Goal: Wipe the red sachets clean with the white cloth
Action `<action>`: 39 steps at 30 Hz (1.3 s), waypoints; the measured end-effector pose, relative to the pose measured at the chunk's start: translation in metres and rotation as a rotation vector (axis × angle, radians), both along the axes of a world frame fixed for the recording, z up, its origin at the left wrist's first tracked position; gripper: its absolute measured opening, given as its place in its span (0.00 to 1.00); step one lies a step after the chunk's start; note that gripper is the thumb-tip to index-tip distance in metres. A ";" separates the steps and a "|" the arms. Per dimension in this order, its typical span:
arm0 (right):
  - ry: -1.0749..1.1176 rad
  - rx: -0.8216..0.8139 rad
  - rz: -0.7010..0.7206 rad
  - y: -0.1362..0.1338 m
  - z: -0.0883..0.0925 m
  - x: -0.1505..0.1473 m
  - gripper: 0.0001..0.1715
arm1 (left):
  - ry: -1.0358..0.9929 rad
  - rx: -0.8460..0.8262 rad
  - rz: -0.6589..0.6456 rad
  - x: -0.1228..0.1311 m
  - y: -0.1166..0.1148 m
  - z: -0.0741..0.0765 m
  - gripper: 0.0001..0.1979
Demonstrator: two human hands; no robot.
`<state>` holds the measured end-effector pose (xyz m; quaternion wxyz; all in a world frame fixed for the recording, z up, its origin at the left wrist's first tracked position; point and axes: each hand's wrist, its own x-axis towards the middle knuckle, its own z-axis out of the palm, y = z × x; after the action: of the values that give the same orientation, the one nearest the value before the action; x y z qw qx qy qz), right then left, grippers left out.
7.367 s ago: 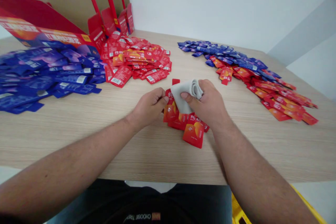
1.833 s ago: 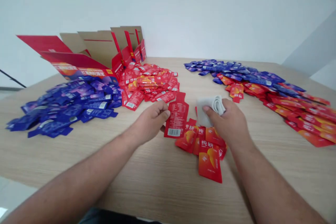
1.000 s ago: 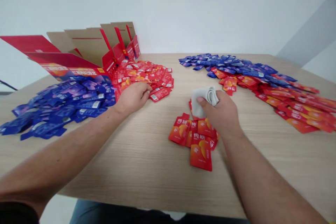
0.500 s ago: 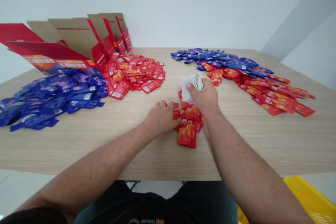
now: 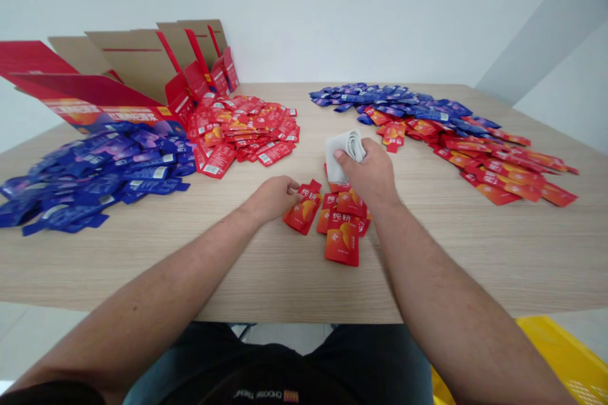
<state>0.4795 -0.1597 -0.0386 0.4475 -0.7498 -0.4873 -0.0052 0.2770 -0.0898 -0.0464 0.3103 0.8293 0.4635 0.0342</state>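
My left hand point(image 5: 274, 199) has its fingers closed on the left edge of a red pouch point(image 5: 304, 209) with an orange fruit printed on it. That pouch lies just left of a small stack of similar red pouches point(image 5: 342, 237) in front of me. In my right hand point(image 5: 375, 171) is a folded white cloth point(image 5: 338, 158), gripped between thumb and fingers. The cloth is above the far end of the stack and hides part of it.
Left of centre lie a pile of red pouches point(image 5: 244, 130) and a blue pouch pile point(image 5: 109, 168), before open red cardboard boxes point(image 5: 128, 98). On the right are more blue pouches point(image 5: 384, 99) and red pouches point(image 5: 513, 168). A yellow crate point(image 5: 555, 354) stands below the table edge.
My left hand has moved left, and one red pouch now lies apart from the stack at its fingers. The right hand with the cloth has barely moved.
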 end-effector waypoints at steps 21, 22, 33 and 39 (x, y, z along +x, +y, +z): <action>-0.184 -0.182 0.359 -0.012 0.003 -0.043 0.19 | -1.055 -0.649 0.260 -0.010 -0.014 -0.015 0.10; -0.189 -0.181 0.361 -0.011 0.004 -0.043 0.19 | -1.064 -0.660 0.274 -0.010 -0.014 -0.014 0.10; -0.301 -0.214 0.412 -0.016 0.005 -0.048 0.15 | -0.994 -0.641 0.355 -0.010 -0.012 -0.010 0.09; -0.348 -0.225 0.535 -0.017 0.001 -0.055 0.14 | -0.993 -0.514 0.395 -0.009 -0.010 -0.009 0.08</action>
<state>0.4248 -0.1767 -0.0377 0.2574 -0.6279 -0.7335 0.0383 0.2675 -0.0997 -0.0555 0.6687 0.5102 0.4020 0.3618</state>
